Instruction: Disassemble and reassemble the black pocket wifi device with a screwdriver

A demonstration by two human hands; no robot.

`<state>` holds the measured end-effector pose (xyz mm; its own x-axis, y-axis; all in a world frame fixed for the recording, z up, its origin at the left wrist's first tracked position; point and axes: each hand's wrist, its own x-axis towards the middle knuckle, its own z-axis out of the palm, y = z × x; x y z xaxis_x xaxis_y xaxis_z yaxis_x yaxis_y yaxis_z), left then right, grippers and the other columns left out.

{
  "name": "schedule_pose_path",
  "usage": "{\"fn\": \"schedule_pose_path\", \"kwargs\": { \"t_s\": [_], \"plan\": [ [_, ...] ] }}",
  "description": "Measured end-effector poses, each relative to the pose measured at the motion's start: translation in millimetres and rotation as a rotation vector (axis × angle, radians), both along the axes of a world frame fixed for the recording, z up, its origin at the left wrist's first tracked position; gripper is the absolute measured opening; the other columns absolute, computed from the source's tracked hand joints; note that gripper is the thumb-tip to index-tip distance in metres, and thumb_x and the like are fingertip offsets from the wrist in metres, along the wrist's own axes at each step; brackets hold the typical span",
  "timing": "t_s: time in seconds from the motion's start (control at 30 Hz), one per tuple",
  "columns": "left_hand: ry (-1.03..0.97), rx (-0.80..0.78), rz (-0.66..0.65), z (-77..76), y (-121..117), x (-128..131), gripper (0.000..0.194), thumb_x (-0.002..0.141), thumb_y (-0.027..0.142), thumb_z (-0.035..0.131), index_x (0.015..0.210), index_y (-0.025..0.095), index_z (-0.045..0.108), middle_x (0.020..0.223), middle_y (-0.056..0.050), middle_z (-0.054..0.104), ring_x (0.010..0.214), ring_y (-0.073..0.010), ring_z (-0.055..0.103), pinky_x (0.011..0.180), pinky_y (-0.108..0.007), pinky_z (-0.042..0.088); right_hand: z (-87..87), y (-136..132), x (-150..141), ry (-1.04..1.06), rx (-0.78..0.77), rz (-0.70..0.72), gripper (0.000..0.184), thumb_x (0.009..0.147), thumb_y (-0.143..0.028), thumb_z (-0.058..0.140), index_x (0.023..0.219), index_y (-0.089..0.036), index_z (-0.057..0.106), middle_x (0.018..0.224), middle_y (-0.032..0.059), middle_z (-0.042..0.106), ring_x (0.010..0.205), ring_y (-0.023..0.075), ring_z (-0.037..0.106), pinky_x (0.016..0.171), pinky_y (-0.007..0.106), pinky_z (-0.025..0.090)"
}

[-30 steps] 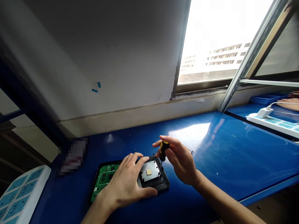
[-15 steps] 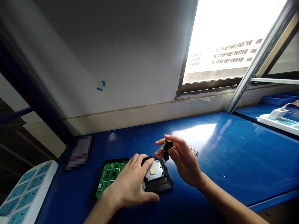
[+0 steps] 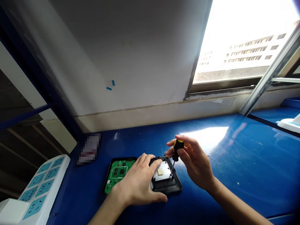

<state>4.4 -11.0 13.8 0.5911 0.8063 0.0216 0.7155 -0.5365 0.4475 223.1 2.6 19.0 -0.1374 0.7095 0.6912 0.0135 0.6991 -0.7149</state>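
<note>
1. Nearest the camera, the left hand (image 3: 140, 184) lies flat and spread over a black device tray (image 3: 167, 187) on the blue bench (image 3: 234, 162), fingers pressing its upper edge, thumb along the near rim.
2. Just beside it, the right hand (image 3: 197, 162) is closed round a small screwdriver (image 3: 176, 153) with a yellow-and-black handle, fingertips pinching the handle from both sides.
3. The screwdriver stands nearly upright, long axis leaning slightly right at the top; its tip points down at the right edge of a silver shield plate (image 3: 162, 172), probably on a screw, though the head is too small to see.
4. Done well, this wants the shaft kept in line with the screw, steady downward pressure, and the left hand pinning the tray against turning.
5. Left of the plate, a green circuit board (image 3: 118, 173) shows in the tray.
6. Farther left, a white power strip (image 3: 42, 187) sits at the bench edge; beyond, the wall and a window (image 3: 243, 47).
</note>
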Motion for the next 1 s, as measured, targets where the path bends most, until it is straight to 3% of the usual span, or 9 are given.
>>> {"fn": "schedule_pose_path", "kwargs": {
  "t_s": [0.17,0.47,0.6,0.73,0.87,1.0],
  "plan": [
    [0.03,-0.02,0.002,1.0,-0.8,0.1,0.1,0.065,0.058,0.091,0.151,0.03,0.047,0.154,-0.012,0.048,0.143,-0.0425,0.04,0.116,-0.063,0.04,0.4,0.0,1.5,-0.009,0.022,-0.017,0.031,0.105,-0.026,0.052,0.135,-0.034,0.055,0.116,0.0063,0.069,0.087,0.0179,0.077,0.074,0.035,0.069],
    [0.018,-0.051,0.008,0.7,-0.5,-0.1,0.104,0.065,0.059,0.09,0.154,0.031,0.043,0.155,-0.012,0.045,0.145,-0.0423,0.038,0.117,-0.061,0.04,-4.4,4.1,-0.1,0.003,0.112,-0.12,0.039,0.091,-0.02,0.074,0.124,-0.036,0.06,0.092,-0.0017,0.052,0.071,0.0131,0.067,0.061,0.029,0.061],
    [0.015,-0.044,0.006,0.3,-0.5,-0.3,0.103,0.065,0.059,0.09,0.153,0.03,0.045,0.153,-0.011,0.047,0.143,-0.0414,0.04,0.117,-0.061,0.041,-3.7,1.2,1.9,-0.069,0.157,-0.072,0.031,0.103,-0.026,0.055,0.132,-0.035,0.058,0.106,0.004,0.057,0.083,0.0166,0.069,0.069,0.035,0.063],
    [0.01,-0.036,0.002,1.6,-0.5,0.0,0.102,0.064,0.059,0.091,0.151,0.03,0.046,0.151,-0.011,0.049,0.14,-0.0406,0.042,0.116,-0.06,0.041,-1.7,-3.1,1.8,-0.056,0.118,-0.079,0.036,0.109,-0.022,0.037,0.137,-0.034,0.056,0.122,0.0084,0.062,0.092,0.0184,0.073,0.076,0.038,0.065],
    [0.019,-0.061,-0.003,4.4,0.3,0.2,0.104,0.064,0.064,0.089,0.152,0.029,0.046,0.153,-0.011,0.047,0.142,-0.0407,0.041,0.118,-0.058,0.04,-1.4,-1.4,1.8,-0.064,0.145,-0.1,0.039,0.105,-0.016,0.046,0.14,-0.033,0.053,0.112,0.0056,0.065,0.089,0.0169,0.073,0.075,0.036,0.065],
    [0.037,-0.086,0.005,6.3,0.1,0.2,0.105,0.065,0.065,0.087,0.154,0.028,0.045,0.156,-0.012,0.045,0.145,-0.0407,0.038,0.12,-0.057,0.038,-2.6,3.2,3.1,-0.088,0.218,-0.183,0.044,0.097,-0.01,0.06,0.135,-0.033,0.057,0.099,0.0016,0.056,0.078,0.0139,0.065,0.064,0.03,0.061]
  ]
}}
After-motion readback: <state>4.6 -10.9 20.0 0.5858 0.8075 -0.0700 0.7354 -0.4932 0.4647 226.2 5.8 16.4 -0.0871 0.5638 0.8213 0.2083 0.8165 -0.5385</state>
